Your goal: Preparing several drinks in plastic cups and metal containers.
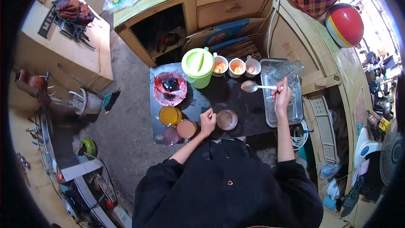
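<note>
My right hand [281, 96] holds a spoon [250, 86] by its pale handle, over the left side of a clear rectangular tray [271, 118]. A ribbed clear glass vessel [281, 70] lies at that tray's far end. My left hand [208, 121] is curled on the dark tabletop [246, 107], just left of a glass of brownish drink [227, 120]; whether it holds anything is unclear. Farther left are glass mugs of orange-yellow [168, 116], pinkish-brown [186, 129] and purplish [169, 136] liquid. A lidded green pitcher [198, 66] stands beside several white cups [237, 67] with orange contents.
A bowl [171, 101] with red and black contents, perhaps a plastic bag, sits at the table's left. A wooden cabinet [231, 9] borders the far side. A coiled white cable [299, 139] hangs at right, near a fan [392, 152]. A bucket [87, 101] stands on the floor.
</note>
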Demonstrator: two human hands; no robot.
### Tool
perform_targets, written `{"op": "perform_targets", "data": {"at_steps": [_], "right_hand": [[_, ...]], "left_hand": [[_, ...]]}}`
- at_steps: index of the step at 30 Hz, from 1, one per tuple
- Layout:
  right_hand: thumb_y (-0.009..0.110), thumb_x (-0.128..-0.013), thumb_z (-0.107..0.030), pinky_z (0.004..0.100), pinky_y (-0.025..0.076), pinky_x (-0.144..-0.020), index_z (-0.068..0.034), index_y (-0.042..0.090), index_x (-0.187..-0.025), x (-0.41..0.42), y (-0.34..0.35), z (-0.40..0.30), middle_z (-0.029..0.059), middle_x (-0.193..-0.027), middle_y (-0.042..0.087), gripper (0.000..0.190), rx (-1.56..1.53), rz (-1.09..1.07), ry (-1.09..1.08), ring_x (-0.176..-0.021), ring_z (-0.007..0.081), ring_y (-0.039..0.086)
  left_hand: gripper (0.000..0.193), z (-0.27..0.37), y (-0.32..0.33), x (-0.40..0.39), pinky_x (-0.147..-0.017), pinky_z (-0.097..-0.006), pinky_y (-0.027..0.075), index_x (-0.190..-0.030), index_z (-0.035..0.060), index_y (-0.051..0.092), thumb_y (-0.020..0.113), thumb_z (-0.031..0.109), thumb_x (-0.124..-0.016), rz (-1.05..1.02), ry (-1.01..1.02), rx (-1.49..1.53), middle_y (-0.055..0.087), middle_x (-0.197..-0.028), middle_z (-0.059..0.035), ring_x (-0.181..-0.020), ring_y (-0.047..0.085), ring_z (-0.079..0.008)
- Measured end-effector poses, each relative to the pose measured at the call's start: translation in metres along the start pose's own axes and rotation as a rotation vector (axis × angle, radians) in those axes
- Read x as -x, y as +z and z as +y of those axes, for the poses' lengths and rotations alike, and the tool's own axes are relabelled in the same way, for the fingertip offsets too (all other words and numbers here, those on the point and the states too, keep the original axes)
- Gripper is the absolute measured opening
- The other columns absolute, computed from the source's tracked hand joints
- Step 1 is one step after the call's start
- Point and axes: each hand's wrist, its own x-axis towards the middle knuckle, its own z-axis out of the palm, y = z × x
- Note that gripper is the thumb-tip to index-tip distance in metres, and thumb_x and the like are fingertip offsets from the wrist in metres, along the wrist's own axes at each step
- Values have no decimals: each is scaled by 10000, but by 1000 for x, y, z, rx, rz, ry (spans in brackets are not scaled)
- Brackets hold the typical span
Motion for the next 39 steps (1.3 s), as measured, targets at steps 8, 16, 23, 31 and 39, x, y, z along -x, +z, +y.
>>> {"op": "perform_targets", "data": {"at_steps": [8, 16, 23, 31, 39], "right_hand": [[375, -948, -272, 222, 358, -389, 10, 441, -561, 88, 12, 15, 49, -593, 458, 484, 272, -483, -397, -443, 104, 493], [531, -874, -135, 280, 397, -457, 54, 538, -669, 115, 11, 68, 74, -654, 478, 279, 478, -725, -449, -510, 152, 532], [577, -836, -131, 317, 412, -471, 32, 565, -669, 115, 20, 78, 105, -667, 511, 233, 618, -691, -636, -524, 224, 543], [615, -800, -143, 337, 438, -501, 11, 567, -658, 115, 25, 82, 85, -652, 511, 215, 660, -742, -683, -563, 256, 559], [647, -764, -153, 323, 430, -498, -11, 602, -669, 112, 31, 68, 74, -655, 500, 177, 733, -832, -611, -554, 224, 542]], "left_hand": [[249, 0, -1, 5, -416, -329, 242, -558, -13, 286, 474, 38, -713, -10, -15, -4, 255, -474, -102, -462, 274, -109], [250, 0, 0, 5, -420, -318, 241, -564, -15, 284, 475, 46, -714, -2, -5, 13, 236, -485, -87, -480, 264, -94], [247, 2, -1, 3, -419, -324, 249, -561, -18, 292, 475, 48, -713, 12, 0, 9, 248, -482, -102, -474, 274, -100], [237, 0, -2, 3, -420, -332, 260, -555, -26, 308, 475, 50, -705, 7, 11, -2, 276, -473, -126, -451, 287, -121], [243, -1, 0, 2, -418, -341, 263, -555, -25, 307, 476, 64, -706, 10, 15, 2, 279, -475, -144, -435, 287, -148]]}}
